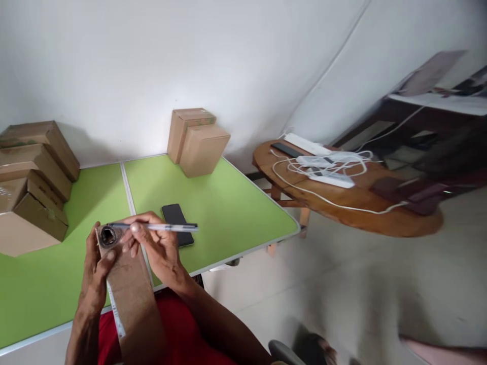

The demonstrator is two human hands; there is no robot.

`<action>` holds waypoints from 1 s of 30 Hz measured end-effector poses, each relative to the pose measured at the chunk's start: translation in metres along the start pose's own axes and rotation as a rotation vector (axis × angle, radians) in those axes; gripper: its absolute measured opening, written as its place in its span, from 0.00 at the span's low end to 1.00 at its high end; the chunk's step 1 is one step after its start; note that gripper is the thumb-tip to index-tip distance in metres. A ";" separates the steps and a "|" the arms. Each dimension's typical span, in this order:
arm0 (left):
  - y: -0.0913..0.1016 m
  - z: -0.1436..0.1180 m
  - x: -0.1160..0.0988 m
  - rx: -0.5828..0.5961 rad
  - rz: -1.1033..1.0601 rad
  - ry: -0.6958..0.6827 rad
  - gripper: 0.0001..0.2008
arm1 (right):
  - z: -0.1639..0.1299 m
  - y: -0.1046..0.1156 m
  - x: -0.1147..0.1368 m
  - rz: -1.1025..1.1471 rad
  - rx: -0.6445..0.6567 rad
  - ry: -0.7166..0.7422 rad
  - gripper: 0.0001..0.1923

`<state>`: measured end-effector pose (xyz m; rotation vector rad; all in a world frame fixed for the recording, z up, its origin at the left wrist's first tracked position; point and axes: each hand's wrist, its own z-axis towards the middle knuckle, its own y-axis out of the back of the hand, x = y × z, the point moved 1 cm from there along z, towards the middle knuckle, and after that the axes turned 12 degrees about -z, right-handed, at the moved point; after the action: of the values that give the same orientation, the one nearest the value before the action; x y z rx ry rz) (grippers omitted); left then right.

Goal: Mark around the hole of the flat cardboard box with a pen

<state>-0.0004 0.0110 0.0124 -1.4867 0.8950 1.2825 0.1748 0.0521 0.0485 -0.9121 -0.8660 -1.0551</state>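
Observation:
My left hand (95, 266) grips the left side of a long brown cardboard piece (131, 294) that leans from my lap up over the green table's (228, 203) near edge. A dark round hole (108, 235) sits at the cardboard's top end. My right hand (158, 248) holds a clear pen (160, 227) level, its tip pointing left at the hole. A black phone (177, 223) lies flat on the table just behind the pen.
Stacked cardboard boxes (32, 177) crowd the table's left end. Two more boxes (198, 142) stand against the wall at the back. To the right, a round wooden table (342, 197) carries white power strips and cables (331, 167). Bare floor lies between.

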 end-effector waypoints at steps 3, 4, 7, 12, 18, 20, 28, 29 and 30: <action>0.005 0.003 -0.001 -0.063 -0.033 0.052 0.55 | 0.024 0.031 -0.015 -0.276 -0.203 0.092 0.17; 0.006 0.004 -0.002 -0.088 -0.049 0.068 0.56 | 0.034 0.043 -0.025 -0.470 -0.225 0.107 0.16; 0.009 0.005 -0.002 -0.147 -0.084 0.108 0.58 | 0.061 0.066 -0.063 -1.159 0.050 0.064 0.24; 0.011 0.003 -0.002 -0.140 -0.092 0.118 0.54 | 0.074 0.064 -0.114 -1.449 0.376 -0.007 0.18; 0.008 0.003 0.001 -0.102 -0.097 0.103 0.55 | 0.061 0.060 -0.118 -1.573 0.472 -0.032 0.17; 0.010 0.004 0.003 -0.086 -0.096 0.105 0.52 | 0.050 0.063 -0.110 -1.602 0.446 -0.056 0.25; 0.020 0.009 0.009 -0.012 -0.015 0.129 0.53 | -0.010 0.091 -0.078 -1.546 -0.122 -0.673 0.43; 0.018 0.008 0.009 0.000 -0.013 0.132 0.54 | -0.012 0.095 -0.076 -1.489 -0.133 -0.712 0.41; 0.017 0.006 0.010 0.009 -0.019 0.137 0.54 | -0.012 0.100 -0.075 -1.439 -0.134 -0.731 0.39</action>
<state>-0.0159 0.0126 -0.0005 -1.5875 0.9721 1.1722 0.2524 0.0879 -0.0430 -0.7043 -2.2449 -2.0298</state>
